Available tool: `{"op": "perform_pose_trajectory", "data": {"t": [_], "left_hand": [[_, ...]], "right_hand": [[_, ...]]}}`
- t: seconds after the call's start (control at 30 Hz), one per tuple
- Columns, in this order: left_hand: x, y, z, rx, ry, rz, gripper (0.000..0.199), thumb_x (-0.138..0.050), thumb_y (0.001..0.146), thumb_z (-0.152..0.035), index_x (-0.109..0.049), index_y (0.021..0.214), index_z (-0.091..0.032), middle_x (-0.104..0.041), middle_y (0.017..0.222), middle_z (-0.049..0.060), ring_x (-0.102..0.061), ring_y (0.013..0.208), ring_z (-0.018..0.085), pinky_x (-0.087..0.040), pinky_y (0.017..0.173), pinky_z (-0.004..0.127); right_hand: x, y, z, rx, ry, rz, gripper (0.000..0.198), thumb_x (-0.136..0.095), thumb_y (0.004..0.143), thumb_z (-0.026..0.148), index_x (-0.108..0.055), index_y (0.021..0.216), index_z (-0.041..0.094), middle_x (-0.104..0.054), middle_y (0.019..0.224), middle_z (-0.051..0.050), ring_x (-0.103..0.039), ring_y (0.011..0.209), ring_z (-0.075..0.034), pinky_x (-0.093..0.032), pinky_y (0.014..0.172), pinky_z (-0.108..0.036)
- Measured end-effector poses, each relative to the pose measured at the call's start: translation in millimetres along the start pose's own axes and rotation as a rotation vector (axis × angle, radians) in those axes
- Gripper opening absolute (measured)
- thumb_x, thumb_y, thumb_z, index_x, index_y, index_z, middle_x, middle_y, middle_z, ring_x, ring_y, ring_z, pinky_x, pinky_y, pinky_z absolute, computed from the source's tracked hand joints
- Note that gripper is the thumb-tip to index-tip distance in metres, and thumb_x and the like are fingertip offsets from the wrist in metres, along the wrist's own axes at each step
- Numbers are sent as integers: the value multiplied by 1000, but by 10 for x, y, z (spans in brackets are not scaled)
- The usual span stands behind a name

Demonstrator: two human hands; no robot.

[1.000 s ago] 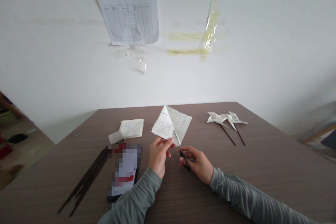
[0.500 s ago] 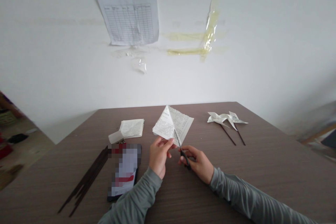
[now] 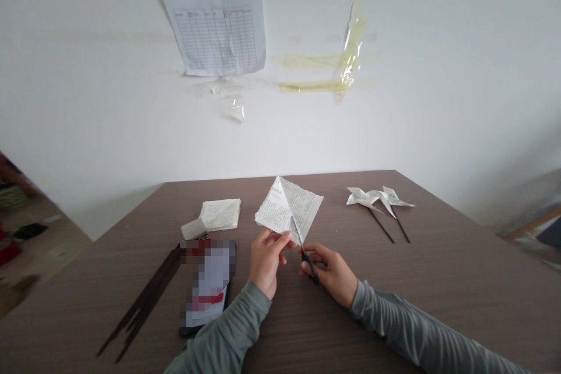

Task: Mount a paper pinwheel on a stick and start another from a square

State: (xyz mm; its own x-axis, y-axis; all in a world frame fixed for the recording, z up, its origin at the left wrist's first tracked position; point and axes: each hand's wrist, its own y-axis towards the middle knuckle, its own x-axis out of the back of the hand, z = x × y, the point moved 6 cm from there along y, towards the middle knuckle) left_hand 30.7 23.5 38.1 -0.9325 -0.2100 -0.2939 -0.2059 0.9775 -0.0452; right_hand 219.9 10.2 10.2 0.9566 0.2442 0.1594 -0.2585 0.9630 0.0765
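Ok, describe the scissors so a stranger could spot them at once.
Above the brown table, find the right hand. It holds the scissors, blades at the printed paper. Unlike the paper, they are black at the near end.

Sheet (image 3: pixel 303 205) being held between paper stack (image 3: pixel 221 214) and pinwheels (image 3: pixel 362 197)
Sticks (image 3: pixel 153 292) are lying left of the phone (image 3: pixel 213 280) on the worktop (image 3: pixel 442 263).
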Motion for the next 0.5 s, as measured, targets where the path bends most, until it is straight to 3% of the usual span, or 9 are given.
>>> {"op": "perform_pose_trajectory", "data": {"t": [0.2,0.5], "left_hand": [[0,-2,-7,2,-6,2,47,-116,61,-45,-82,85,-22,-89,80,6,-89,74,26,-41,49,22],[4,6,0,8,-8,-2,49,-118,61,-44,-81,85,-23,-88,78,4,-90,72,25,-41,48,21]], "right_hand": [[6,-3,30,34,-2,13,41,-101,87,66,-90,109,33,-88,83,-6,-87,81,-36,-77,79,-48],[11,8,-9,20,1,-11,51,-105,86,73,-91,112,32,-90,85,-6,-87,80,-35,-76,78,-46]]}}
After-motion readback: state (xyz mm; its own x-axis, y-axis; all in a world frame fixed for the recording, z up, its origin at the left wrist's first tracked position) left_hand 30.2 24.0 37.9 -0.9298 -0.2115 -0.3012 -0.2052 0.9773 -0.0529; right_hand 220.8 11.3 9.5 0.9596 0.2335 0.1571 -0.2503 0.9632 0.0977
